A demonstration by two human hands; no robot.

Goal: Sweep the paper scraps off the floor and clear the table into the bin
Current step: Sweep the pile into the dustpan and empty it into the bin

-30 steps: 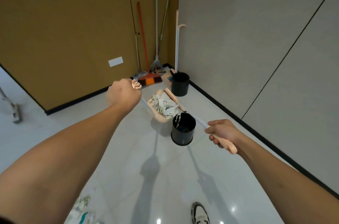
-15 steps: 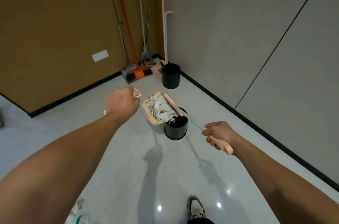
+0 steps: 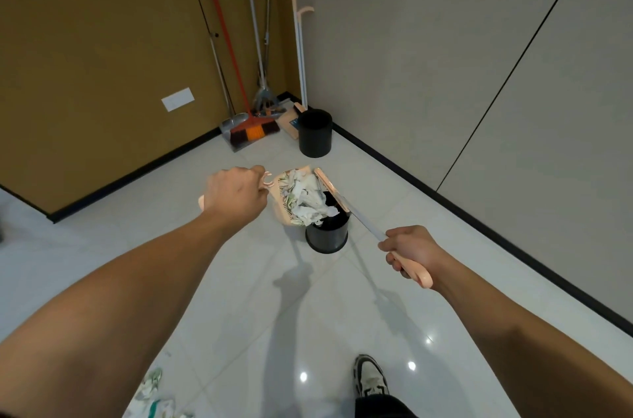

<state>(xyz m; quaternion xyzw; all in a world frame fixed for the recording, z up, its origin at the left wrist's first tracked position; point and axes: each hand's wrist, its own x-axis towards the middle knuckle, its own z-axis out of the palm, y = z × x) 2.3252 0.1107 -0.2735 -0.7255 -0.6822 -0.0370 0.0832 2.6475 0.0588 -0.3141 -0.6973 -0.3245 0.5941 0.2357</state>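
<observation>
Two hands up front, both busy; left hand (image 3: 236, 193) curled tight round the peach handle of the dustpan (image 3: 282, 208), grip fully closed on it; right hand (image 3: 411, 251) wrapped round the peach end of the broom handle (image 3: 412, 272), grip closed there too. Dustpan held tilted over the near black bin (image 3: 327, 236), heaped with crumpled paper scraps (image 3: 310, 200), some spilling over the bin's rim; broom head (image 3: 330, 190) pressed along the right side of the pile, its pale shaft running back down to the right hand. Bin standing on the glossy white floor (image 3: 239, 297), well apart from the walls. More scraps (image 3: 152, 390) lying on the floor at bottom left, close to the left forearm. Second black bin (image 3: 315, 133) back in the corner; just beside it an orange-and-brown broom (image 3: 253, 133), a grey dustpan (image 3: 233, 123) and a few long handles leaning on the walls. One sneaker (image 3: 370, 378) poking in at the bottom edge.
</observation>
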